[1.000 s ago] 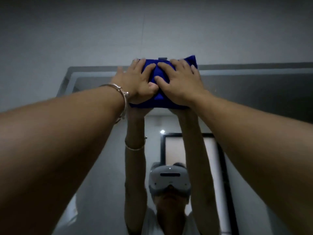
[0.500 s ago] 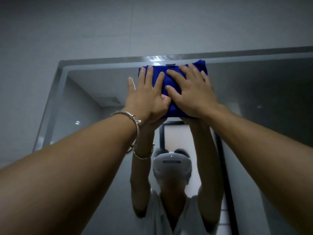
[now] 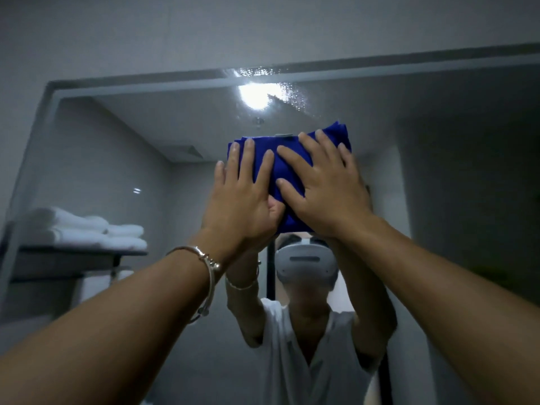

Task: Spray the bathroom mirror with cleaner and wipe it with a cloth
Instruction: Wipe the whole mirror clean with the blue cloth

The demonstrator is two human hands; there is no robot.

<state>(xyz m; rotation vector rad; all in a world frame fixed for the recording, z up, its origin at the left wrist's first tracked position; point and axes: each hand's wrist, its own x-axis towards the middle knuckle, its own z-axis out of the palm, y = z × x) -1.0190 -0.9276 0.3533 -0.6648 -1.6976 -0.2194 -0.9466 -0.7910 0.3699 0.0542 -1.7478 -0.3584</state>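
Note:
A folded blue cloth (image 3: 280, 168) is pressed flat against the bathroom mirror (image 3: 438, 171), a little below its top edge. My left hand (image 3: 245, 200) lies on the cloth's left part with fingers spread, a silver bangle on the wrist. My right hand (image 3: 324, 191) covers its right part, fingers spread too. Fine spray droplets (image 3: 289, 95) cling to the glass above the cloth, around the reflected ceiling light. No spray bottle is in view.
The mirror's grey frame (image 3: 49, 112) runs along the top and left against a pale wall (image 3: 204, 30). Reflected in the glass are a shelf with stacked white towels (image 3: 84, 232) and a person in a white top with a headset.
Both hands have slid the cloth down the mirror from its top edge. The view has tilted down, so more of the mirror and the reflected towels show.

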